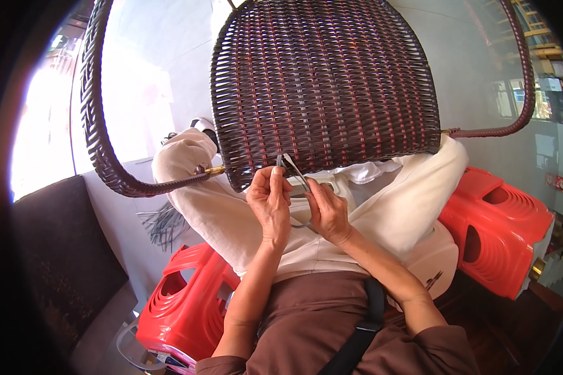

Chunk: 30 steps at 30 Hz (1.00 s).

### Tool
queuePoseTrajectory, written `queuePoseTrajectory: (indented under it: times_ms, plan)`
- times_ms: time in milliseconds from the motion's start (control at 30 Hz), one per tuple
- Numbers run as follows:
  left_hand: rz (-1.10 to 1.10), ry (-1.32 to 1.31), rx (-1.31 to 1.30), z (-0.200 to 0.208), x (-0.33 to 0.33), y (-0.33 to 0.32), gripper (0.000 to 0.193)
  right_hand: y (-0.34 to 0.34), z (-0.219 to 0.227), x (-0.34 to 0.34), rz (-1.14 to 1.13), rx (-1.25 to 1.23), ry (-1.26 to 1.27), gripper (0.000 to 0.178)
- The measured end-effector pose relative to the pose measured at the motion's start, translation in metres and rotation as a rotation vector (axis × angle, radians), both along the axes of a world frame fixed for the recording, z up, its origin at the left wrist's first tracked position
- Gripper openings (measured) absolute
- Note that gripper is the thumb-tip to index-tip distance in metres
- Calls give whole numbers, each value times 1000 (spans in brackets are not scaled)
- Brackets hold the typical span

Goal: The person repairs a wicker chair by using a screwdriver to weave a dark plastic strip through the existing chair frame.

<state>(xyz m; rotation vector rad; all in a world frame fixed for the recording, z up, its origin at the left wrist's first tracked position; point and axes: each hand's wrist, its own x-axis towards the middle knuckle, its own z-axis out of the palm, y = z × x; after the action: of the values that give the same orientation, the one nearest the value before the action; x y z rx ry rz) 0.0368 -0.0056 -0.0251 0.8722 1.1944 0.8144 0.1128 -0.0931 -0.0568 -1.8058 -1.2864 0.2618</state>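
Observation:
In front of me is the woven panel (325,87) of a dark brown wicker chair, with reddish strands running through it. At its near edge my left hand (269,200) pinches a thin grey strip (279,160) between thumb and fingers. My right hand (327,211) is closed round a slim, pale metal tool (293,167) with a flat end, which slants up toward the strip and the panel's edge. Its handle is mostly hidden in the fingers, so its exact kind is unclear. Both hands are close together above my lap.
Curved wicker-wrapped armrests (99,125) (525,81) reach out on both sides of the panel. Red plastic stools (184,312) (503,228) lie at my left and right. Loose grey strips (161,225) rest on the floor at left, near a dark seat back (69,256).

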Motion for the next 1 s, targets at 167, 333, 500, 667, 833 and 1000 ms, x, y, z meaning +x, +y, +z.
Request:
queuePoseTrajectory:
  times_ms: [167,333,500,667,833,1000]
  plan:
    - [15,14,-3,1,5,0,17,0,-1,0,0,0,-6,32]
    - [25,17,-22,0,11,0,20,1,-2,0,-6,10,8,31]
    - [46,53,-24,4,15,-1,22,1,-2,1,-8,13,4,31]
    - [55,46,-38,5,17,-1,22,-1,14,9,-4,-81,-18,29]
    - [69,29,-35,4,17,-2,23,-5,64,39,39,-218,27,25]
    - [50,50,-30,3,15,0,24,17,83,54,127,-338,51,23]
